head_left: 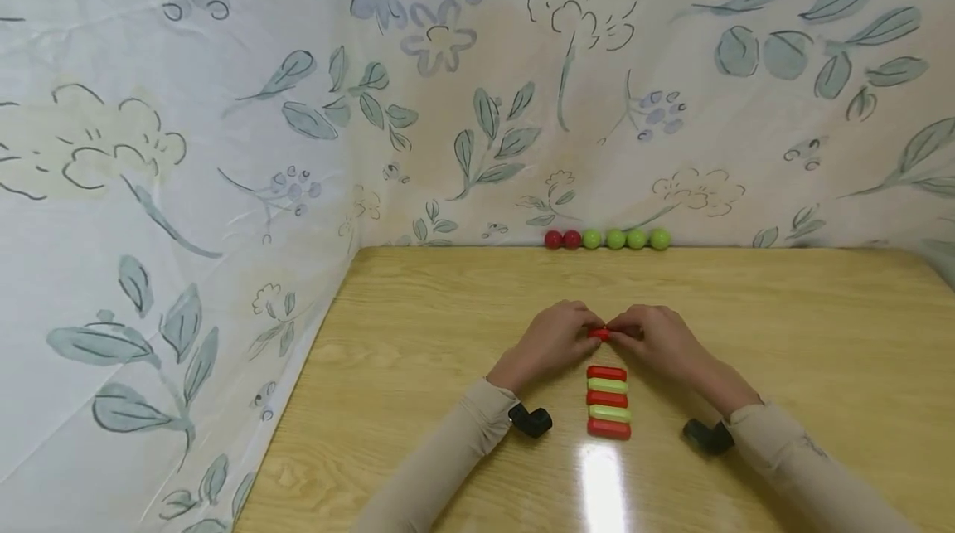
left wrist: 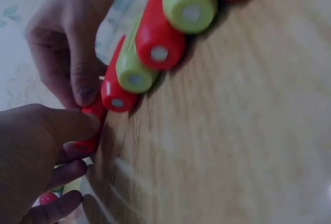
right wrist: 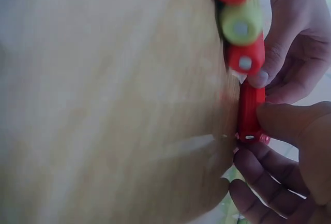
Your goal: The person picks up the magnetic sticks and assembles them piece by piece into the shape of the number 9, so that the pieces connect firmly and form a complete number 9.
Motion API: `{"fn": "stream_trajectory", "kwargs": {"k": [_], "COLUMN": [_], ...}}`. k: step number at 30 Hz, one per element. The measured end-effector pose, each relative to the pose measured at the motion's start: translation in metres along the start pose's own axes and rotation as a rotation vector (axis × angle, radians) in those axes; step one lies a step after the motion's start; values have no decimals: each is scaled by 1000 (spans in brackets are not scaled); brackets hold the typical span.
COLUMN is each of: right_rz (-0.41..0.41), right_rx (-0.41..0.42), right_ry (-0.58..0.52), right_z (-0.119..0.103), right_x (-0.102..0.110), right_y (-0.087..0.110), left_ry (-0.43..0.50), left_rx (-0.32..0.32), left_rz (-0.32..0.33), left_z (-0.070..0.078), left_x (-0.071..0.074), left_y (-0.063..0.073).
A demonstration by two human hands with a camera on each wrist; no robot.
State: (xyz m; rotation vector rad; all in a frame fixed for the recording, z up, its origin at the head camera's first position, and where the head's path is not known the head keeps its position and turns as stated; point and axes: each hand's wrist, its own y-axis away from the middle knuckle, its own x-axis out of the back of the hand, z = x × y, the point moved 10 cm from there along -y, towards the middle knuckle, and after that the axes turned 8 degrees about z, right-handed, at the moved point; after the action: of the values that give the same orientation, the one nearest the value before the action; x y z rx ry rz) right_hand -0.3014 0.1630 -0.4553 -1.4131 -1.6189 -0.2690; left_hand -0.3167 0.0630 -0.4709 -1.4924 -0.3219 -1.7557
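Observation:
A red magnetic rod (head_left: 600, 335) is pinched at its two ends, close over the table, beyond a row of similar rods. My left hand (head_left: 555, 338) grips one end between thumb and fingers, and my right hand (head_left: 660, 342) pinches the other. Fingers cover much of the rod in the head view; more of its red side (right wrist: 251, 105) shows in the right wrist view. Toward me lie several rods side by side, red and light green alternating, from a far red rod (head_left: 607, 372) to a near red rod (head_left: 608, 429). Round silvery discs (left wrist: 159, 53) mark their ends.
Along the back edge of the wooden table (head_left: 418, 334), red balls (head_left: 553, 239) and green balls (head_left: 615, 239) stand in a line against a flowered cloth (head_left: 477, 85). Black wrist-worn devices (head_left: 531, 421) sit low by both sleeves.

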Motion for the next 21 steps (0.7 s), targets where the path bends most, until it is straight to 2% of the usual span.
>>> {"fn": "stream_trajectory", "kwargs": {"k": [5,14,18,21], "right_rz": [6,22,26,6], "right_rx": [-20,-49,-43,-43], "right_ry": [2,-10,-7,5], "right_z": [13,27,33,39], "right_x": [2,5,5,4], "right_y": [-10,-23,-29,-33], "left_ry": [-77,-163,-173,-162], "left_rx": [-9,-42,-46,-36], "left_rz": [-6,64,77,62], "left_z": [-4,-7,-8,-10], "left_x": [-4,-2,-1,-4], "left_y": [-15,-31,-38,-42]}}
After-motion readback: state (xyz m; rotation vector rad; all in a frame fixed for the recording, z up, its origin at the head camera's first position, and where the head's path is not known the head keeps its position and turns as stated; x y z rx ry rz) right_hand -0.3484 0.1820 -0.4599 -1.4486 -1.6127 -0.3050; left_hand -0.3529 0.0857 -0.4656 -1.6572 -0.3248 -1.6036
